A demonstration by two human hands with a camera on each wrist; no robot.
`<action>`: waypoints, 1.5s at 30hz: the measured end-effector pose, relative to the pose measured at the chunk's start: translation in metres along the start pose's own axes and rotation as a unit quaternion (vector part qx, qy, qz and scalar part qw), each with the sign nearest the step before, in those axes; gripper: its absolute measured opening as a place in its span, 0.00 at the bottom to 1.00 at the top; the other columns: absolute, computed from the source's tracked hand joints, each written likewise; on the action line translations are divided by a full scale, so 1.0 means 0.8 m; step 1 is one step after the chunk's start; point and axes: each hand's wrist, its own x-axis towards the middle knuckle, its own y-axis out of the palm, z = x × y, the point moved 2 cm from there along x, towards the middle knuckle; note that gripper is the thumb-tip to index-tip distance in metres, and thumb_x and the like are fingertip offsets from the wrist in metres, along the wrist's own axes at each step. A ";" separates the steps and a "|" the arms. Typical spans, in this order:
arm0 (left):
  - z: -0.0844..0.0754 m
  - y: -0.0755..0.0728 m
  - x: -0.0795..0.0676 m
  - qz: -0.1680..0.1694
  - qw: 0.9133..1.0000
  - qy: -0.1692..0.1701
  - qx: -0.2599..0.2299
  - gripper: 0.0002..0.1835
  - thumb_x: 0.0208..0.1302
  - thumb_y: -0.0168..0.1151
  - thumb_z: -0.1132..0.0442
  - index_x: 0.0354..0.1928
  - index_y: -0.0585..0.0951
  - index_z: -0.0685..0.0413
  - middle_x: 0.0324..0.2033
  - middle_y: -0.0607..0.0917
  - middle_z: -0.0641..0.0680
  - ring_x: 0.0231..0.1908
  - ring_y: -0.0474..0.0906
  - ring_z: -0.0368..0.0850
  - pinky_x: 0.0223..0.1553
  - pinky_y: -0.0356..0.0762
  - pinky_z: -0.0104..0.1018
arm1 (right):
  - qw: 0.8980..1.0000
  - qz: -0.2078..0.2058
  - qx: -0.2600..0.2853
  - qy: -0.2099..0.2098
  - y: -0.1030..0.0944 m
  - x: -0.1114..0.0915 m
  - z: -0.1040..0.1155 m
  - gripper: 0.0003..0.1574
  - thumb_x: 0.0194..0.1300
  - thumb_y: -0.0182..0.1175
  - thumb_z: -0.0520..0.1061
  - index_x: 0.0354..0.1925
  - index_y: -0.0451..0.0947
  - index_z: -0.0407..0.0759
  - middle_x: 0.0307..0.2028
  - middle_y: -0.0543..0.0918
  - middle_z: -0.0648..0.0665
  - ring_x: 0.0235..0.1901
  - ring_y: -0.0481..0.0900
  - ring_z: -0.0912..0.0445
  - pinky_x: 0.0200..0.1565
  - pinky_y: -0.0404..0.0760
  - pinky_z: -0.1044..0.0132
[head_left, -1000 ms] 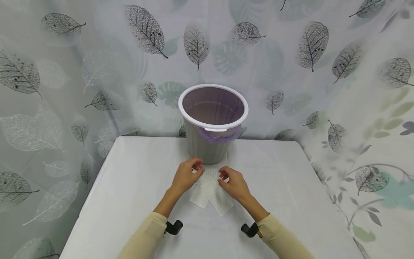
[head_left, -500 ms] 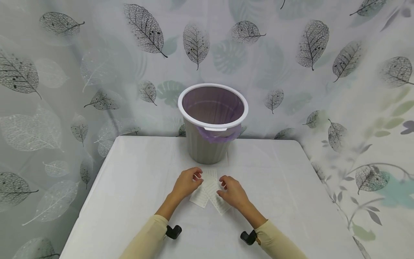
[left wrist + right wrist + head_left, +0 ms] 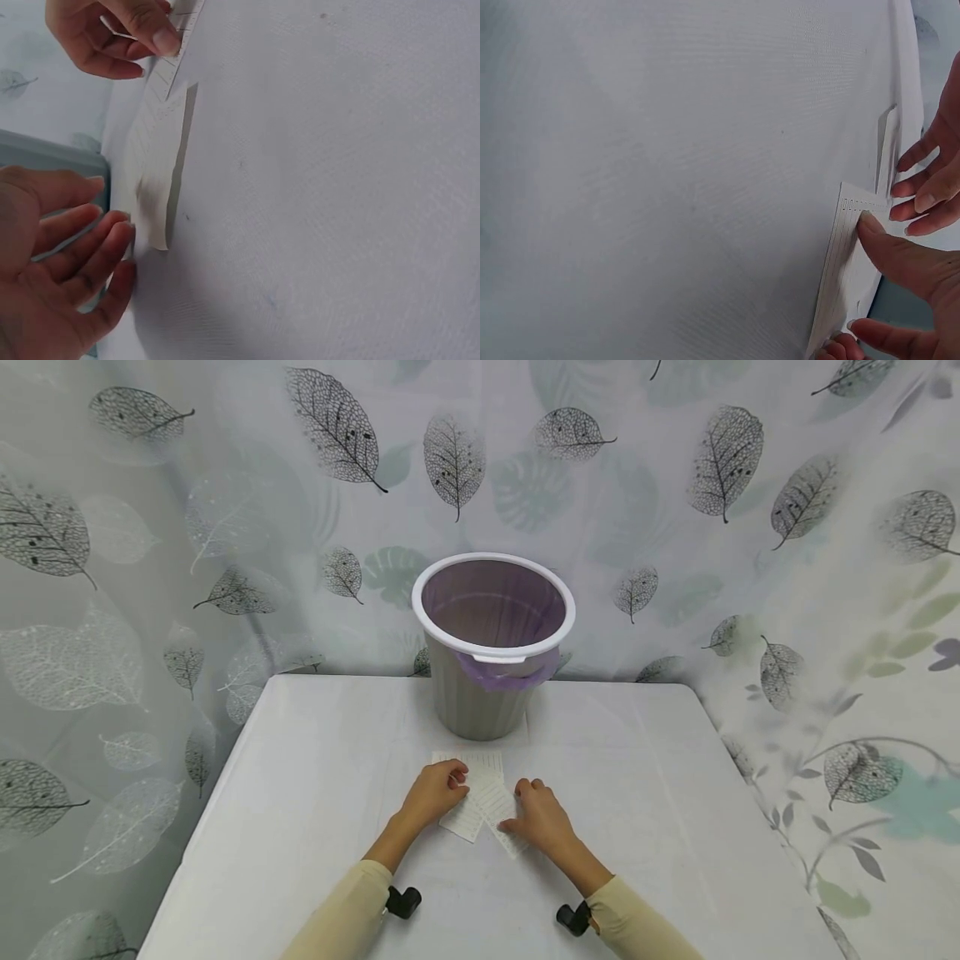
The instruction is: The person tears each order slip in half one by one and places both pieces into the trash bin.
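Overlapping printed paper slips (image 3: 487, 767) lie on the white table, fanned out in front of a grey bin (image 3: 457, 693). My left hand (image 3: 433, 792) is over the left side of the slips. Its fingers are loosely bent and hold nothing in the left wrist view, beside a slip with a raised edge (image 3: 165, 172). My right hand (image 3: 543, 818) is at the right-hand slip (image 3: 497, 806). In the right wrist view its thumb rests on that slip's printed end (image 3: 847, 232), while the other fingers are spread apart from the thumb towards the far end.
The bin has a white rim (image 3: 495, 653) and a purple liner (image 3: 517, 677) folded over its front. It stands near the table's back edge. A leaf-patterned curtain (image 3: 300, 527) hangs behind and beside the table (image 3: 337, 735). Each wrist wears a black camera mount (image 3: 405, 902).
Both hands have drawn back from the bin towards the person. The right thumb has come down onto the right-hand slip. The slips and the bin have stayed in place.
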 end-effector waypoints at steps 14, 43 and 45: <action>-0.001 0.002 0.001 -0.003 1.000 -0.011 0.006 0.14 0.60 0.73 0.72 0.48 0.85 0.65 0.37 0.86 0.56 0.36 0.81 0.46 0.39 0.80 0.39 | 0.997 0.052 0.055 0.031 0.005 0.006 -0.002 0.38 0.45 0.87 0.42 0.48 0.74 0.35 0.33 0.81 0.42 0.30 0.75 0.53 0.33 0.79 0.56; -0.019 -0.009 0.007 0.025 0.996 0.082 -0.033 0.21 0.70 0.70 0.62 0.23 0.69 0.51 0.27 0.81 0.43 0.34 0.78 0.42 0.39 0.77 0.41 | 0.979 -0.047 0.168 -0.109 -0.019 0.014 -0.001 0.07 0.72 0.63 0.34 0.36 0.83 0.42 0.24 0.75 0.56 0.23 0.70 0.62 0.27 0.73 0.65; -0.020 -0.010 0.006 0.022 0.996 0.078 -0.034 0.15 0.69 0.71 0.62 0.27 0.76 0.54 0.30 0.83 0.45 0.36 0.80 0.44 0.41 0.79 0.42 | 0.977 -0.045 0.173 -0.114 -0.021 0.014 0.000 0.07 0.73 0.62 0.33 0.36 0.84 0.41 0.24 0.75 0.56 0.23 0.70 0.62 0.27 0.73 0.65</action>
